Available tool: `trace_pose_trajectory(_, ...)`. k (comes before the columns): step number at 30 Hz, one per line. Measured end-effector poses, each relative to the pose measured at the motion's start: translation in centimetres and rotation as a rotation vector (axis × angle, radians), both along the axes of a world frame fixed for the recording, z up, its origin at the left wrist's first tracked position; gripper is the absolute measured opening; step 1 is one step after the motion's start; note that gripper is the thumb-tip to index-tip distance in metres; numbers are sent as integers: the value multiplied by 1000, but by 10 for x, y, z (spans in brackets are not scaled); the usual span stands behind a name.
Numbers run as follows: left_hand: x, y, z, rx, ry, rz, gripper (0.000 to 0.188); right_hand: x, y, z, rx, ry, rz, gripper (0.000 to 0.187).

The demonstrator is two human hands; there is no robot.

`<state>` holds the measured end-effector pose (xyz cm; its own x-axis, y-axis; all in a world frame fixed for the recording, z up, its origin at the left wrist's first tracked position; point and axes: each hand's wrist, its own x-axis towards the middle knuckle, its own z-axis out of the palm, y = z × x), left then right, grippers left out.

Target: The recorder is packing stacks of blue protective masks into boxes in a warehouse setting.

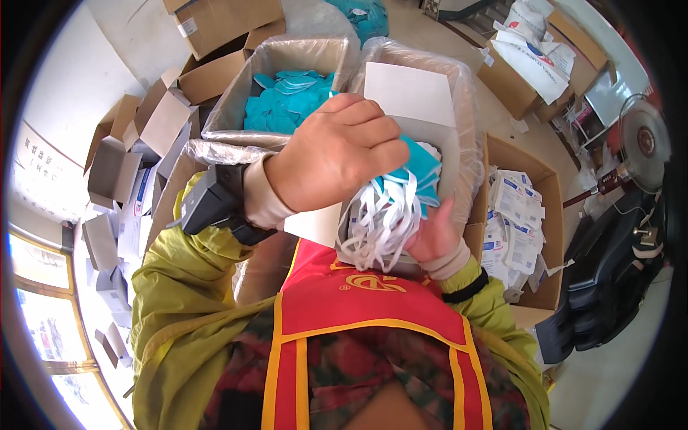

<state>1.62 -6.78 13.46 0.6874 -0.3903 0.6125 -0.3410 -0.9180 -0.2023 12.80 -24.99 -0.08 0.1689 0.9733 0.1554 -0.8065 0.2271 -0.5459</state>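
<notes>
A bunch of teal fabric face masks [424,166] with dangling white ear straps [387,222] is over an open white carton [408,92]. My right hand [436,233] grips the bunch from its right side, its thumb showing and most fingers hidden behind the masks. My left hand [340,147] is closed above the bunch, just left of the masks. Its fingertips are turned away, so what it pinches cannot be made out. A black device is strapped to my left wrist.
A plastic-lined box [215,125] of loose teal pieces stands ahead on the left. White packets fill a cardboard box [548,287] at my right. Empty cartons [115,175] are heaped at the left. A black chair [602,279] and a fan [645,143] stand far right.
</notes>
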Motion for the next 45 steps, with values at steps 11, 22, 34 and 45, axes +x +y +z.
trace_pose_trajectory(11, -15, 15, -50, -387, 336, 66, 34, -9, -41, 124, -214, -567, 43, 28)
trace_pose_trajectory(22, -40, -22, -41, -373, 688, 15, 26, -4, -20, 126, 9, -2437, -219, 23)
trace_pose_trajectory(34, -116, 9, 17, -236, 670, -14, 20, 9, -121, 157, -212, -1973, 258, 14)
trace_pose_trajectory(45, -51, 21, -5, 0, 332, 214, 24, 55, -80, 86, -749, -755, -164, 18)
